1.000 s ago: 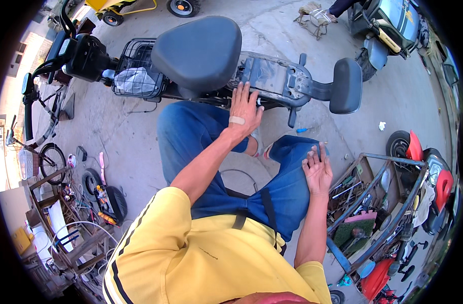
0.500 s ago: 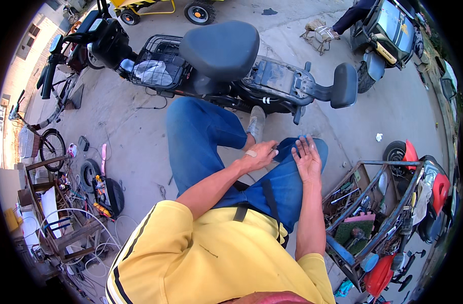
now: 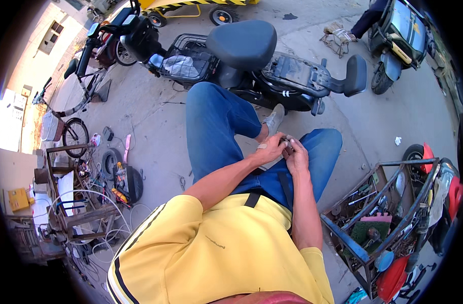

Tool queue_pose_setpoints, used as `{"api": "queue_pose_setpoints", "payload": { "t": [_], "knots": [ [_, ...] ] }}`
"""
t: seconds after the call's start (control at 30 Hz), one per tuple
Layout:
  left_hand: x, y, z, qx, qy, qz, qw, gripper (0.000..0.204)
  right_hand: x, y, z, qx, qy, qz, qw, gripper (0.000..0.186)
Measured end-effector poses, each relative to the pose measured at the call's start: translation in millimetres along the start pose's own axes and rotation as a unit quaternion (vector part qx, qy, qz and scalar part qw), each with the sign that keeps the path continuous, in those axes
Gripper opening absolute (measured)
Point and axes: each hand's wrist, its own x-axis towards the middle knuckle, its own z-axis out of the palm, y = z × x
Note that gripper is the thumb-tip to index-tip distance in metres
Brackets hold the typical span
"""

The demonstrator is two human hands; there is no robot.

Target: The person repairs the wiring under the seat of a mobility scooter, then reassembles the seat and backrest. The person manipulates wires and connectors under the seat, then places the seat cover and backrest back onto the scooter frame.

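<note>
My left hand, with a tan plaster on its back, meets my right hand between my knees. The fingers of both are closed and pinched together at one spot. Something small and dark seems to sit between the fingertips, too small to make out. Just beyond my knees stands a dark electric scooter, its padded seat nearest to me. A wire basket in front of the seat holds a crumpled clear plastic bag.
At the right, a blue metal-framed cart holds many tools. The left side has a rusty frame, a loose tyre, a tool bag and a looping white hose. Farther off stand a bicycle, a yellow cart and another scooter.
My right hand, held open with spread fingers over my right thigh before, has moved left and closed against my left hand. The whole view has shifted, and my right knee has come up slightly.
</note>
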Motion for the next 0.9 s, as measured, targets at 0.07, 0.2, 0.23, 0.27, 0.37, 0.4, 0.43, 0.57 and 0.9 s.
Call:
{"api": "queue_pose_setpoints", "payload": {
  "t": [0.07,0.2,0.23,0.27,0.37,0.4,0.43,0.57,0.9],
  "knots": [
    [-2,7,5,0.026,0.006,0.002,1.000,0.035,-3,0,-6,0.009,0.016,0.001,1.000,0.027],
    [7,6,3,-0.001,0.035,0.025,0.999,0.028,-2,-8,-2,0.016,0.004,-0.003,1.000,0.027],
    [8,5,3,-0.021,0.045,0.032,0.998,0.027,-1,-10,-1,0.014,0.003,-0.005,1.000,0.028],
    [6,4,3,-0.038,0.048,0.040,0.997,0.026,-2,-11,3,-0.009,0.009,-0.008,1.000,0.027],
    [-3,-27,9,-0.088,0.056,-0.003,0.995,0.022,-7,-7,11,-0.096,0.025,-0.008,0.995,0.028],
    [-4,-42,11,-0.104,0.063,-0.012,0.993,0.022,-3,-7,14,-0.139,0.015,-0.008,0.990,0.029],
    [-4,-42,10,-0.117,0.049,-0.046,0.991,0.022,2,-5,13,-0.175,0.024,-0.022,0.984,0.029],
    [14,-47,-5,-0.159,0.040,-0.115,0.980,0.023,21,7,6,-0.238,0.019,-0.054,0.969,0.028],
    [66,-58,-6,-0.171,0.080,-0.139,0.972,0.021,41,-21,18,-0.253,0.089,-0.101,0.958,0.019]
  ]
}}
